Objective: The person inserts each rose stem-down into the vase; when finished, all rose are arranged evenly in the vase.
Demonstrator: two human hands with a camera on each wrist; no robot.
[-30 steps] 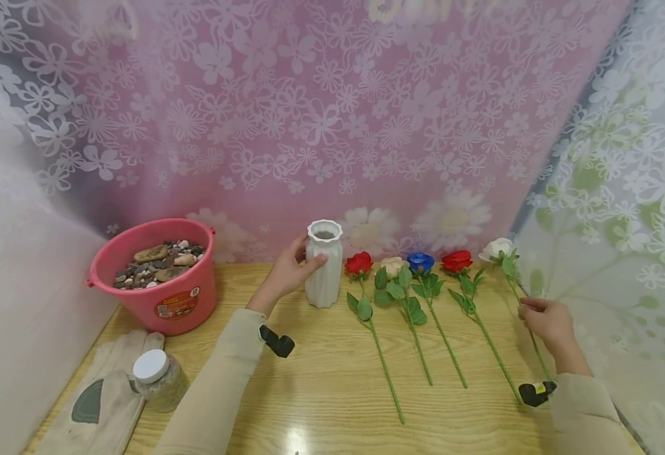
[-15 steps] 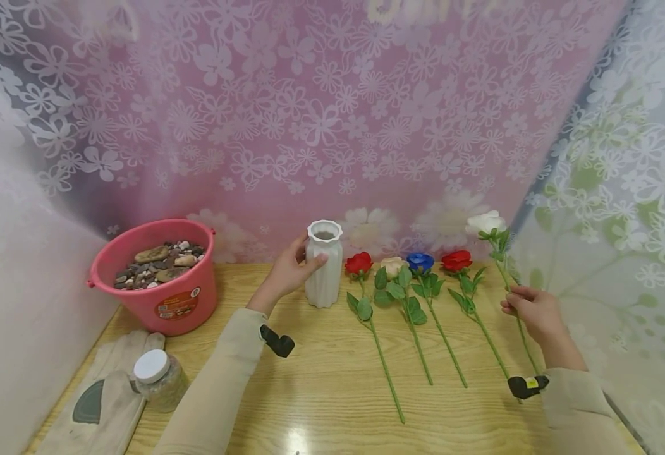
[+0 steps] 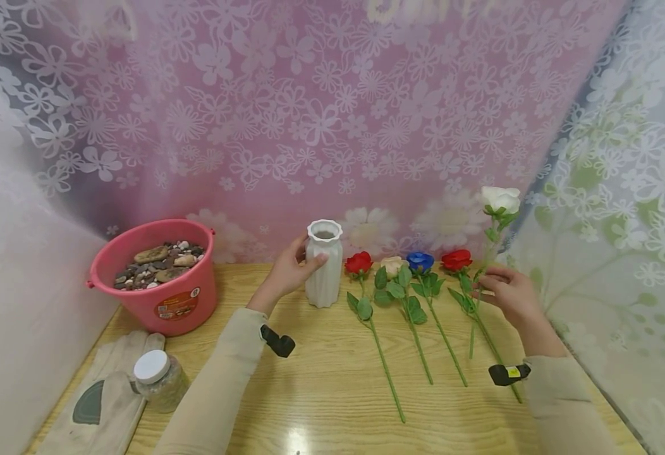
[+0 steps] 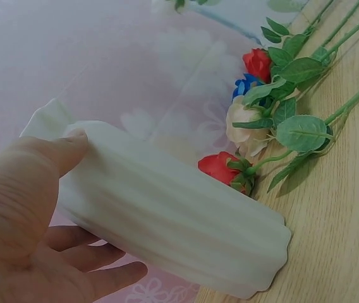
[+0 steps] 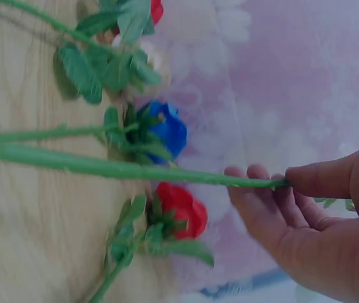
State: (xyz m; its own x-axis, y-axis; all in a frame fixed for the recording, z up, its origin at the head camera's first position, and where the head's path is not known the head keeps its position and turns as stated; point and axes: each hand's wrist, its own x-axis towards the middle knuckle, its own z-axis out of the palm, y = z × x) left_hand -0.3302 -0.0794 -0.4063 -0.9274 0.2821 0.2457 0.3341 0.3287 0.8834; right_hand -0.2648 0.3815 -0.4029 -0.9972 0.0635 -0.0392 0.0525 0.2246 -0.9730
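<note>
A white ribbed vase (image 3: 323, 278) with a scalloped rim stands upright on the table. My left hand (image 3: 292, 272) grips its upper part, the thumb across the front; the left wrist view shows the fingers round its far side. At the right, my right hand (image 3: 511, 297) pinches the green stem (image 5: 135, 172) of a white rose (image 3: 500, 200) between thumb and fingers. This rose is upright, its bloom above the hand and its stem end hanging low. Beneath it lies a red rose (image 3: 456, 260), with a blue rose (image 3: 420, 261) to its left.
Further left lie a cream rose (image 3: 393, 267) and another red rose (image 3: 359, 263), stems toward me. A pink bucket (image 3: 196, 303) of stones stands at the left. Near it are a lidded jar (image 3: 162, 385) and pale work gloves (image 3: 105, 392) on the wooden table (image 3: 310, 392).
My right hand has lifted the white rose off the table and moved it left, turning it more upright. The left hand and vase have stayed in place.
</note>
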